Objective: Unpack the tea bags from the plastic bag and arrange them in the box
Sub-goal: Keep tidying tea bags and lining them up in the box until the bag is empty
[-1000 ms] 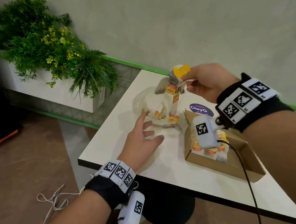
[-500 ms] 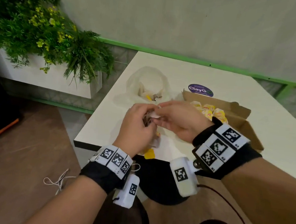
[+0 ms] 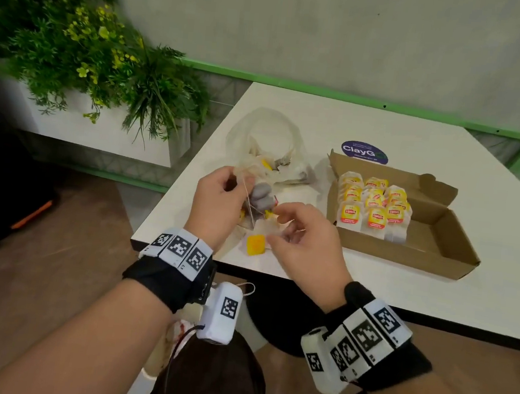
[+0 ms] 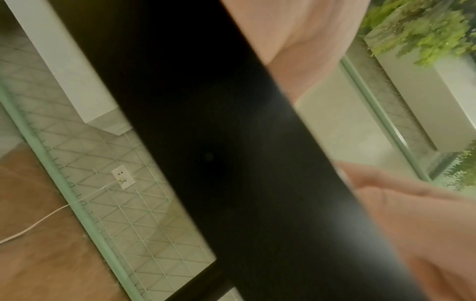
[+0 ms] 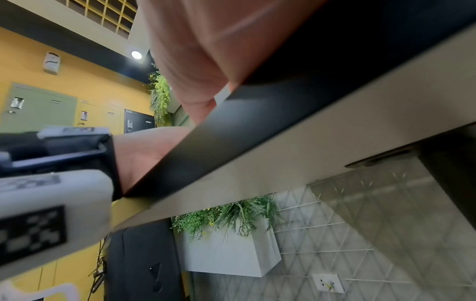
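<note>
In the head view both hands work a tangled bunch of tea bags (image 3: pixel 262 197) at the table's near edge. My left hand (image 3: pixel 220 199) pinches their white strings (image 3: pixel 248 199), lifted taut. My right hand (image 3: pixel 293 229) pinches a tea bag and its thread beside a loose yellow tag (image 3: pixel 256 244) on the table. The crumpled clear plastic bag (image 3: pixel 270 146) lies just behind, with several bags still inside. To the right, the open cardboard box (image 3: pixel 440 235) holds rows of yellow-labelled tea bags (image 3: pixel 375 205) in its left half. Both wrist views face the table's dark underside, and the fingers are hidden there.
The white table (image 3: pixel 388 127) carries a purple round sticker (image 3: pixel 364 151) behind the box. A white planter with green plants (image 3: pixel 84 50) stands at the left, off the table. The table's near edge (image 3: pixel 431 320) runs just in front of my wrists.
My right hand brought the bunch of tea bags down from above the table to the near edge. My left hand rose off the table and took hold of the strings; now the hands have drawn slightly apart.
</note>
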A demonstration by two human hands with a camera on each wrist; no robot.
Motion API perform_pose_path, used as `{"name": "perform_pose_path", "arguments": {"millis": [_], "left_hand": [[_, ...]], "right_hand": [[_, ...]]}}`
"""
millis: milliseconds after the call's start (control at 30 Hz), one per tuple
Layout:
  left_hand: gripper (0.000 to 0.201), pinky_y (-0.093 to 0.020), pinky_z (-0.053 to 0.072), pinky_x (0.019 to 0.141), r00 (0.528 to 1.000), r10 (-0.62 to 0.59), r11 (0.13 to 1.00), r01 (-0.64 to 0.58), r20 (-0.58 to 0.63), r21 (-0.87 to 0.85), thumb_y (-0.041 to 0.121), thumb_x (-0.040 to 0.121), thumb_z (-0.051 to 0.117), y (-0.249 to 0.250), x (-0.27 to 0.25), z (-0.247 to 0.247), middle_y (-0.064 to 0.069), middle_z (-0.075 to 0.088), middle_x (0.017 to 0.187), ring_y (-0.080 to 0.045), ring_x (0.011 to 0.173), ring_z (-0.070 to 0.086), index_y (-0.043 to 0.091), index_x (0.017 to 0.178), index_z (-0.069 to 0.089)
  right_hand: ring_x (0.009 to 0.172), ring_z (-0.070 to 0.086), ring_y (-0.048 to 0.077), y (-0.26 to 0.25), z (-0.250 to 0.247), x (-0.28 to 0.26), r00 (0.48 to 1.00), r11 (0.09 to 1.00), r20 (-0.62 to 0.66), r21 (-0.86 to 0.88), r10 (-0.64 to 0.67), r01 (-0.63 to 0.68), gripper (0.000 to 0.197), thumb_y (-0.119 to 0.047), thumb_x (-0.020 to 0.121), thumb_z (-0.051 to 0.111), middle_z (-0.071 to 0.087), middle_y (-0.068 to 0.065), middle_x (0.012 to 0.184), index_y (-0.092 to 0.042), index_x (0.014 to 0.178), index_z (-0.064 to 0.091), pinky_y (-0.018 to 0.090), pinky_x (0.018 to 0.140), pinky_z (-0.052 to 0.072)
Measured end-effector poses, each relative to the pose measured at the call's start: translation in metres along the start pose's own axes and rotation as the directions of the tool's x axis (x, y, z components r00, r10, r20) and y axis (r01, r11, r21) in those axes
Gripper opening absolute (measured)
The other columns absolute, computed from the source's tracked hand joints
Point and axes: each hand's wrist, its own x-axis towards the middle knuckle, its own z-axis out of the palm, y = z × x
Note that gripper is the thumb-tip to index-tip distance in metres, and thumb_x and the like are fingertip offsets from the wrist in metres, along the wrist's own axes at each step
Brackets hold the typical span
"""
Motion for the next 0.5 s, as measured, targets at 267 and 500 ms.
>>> {"name": "perform_pose_path", "arguments": {"millis": [267,500], "left_hand": [[0.038,-0.013,0.032,0.041,0.998,0.062,0.985,-0.060,-0.008,0.164,0.011,0.103,0.057,0.016,-0.013,0.008,0.016,0.037,0.044,-0.002,0.042,0.037,0.004,0.067,0.046],[0.028,-0.011,0.050,0.060,0.994,0.082,0.988,-0.072,-0.070,0.139,-0.002,0.100,0.052,0.016,-0.015,0.008,0.005,0.067,0.103,0.005,0.082,0.071,0.007,0.124,0.063]], "right_hand": [[0.106,0.050,0.020,0.007,0.005,0.001,1.000,0.958,0.015,-0.286,0.017,-0.012,0.039,-0.015,0.087,0.059,0.055,-0.004,0.106,-0.016,0.126,0.064,0.024,0.088,0.036],[0.076,0.048,0.007,0.008,0.000,-0.006,0.993,0.980,-0.086,-0.190,-0.083,0.066,0.030,-0.003,0.088,0.062,0.049,-0.012,0.084,-0.019,0.112,0.070,0.009,0.070,0.035]]}}
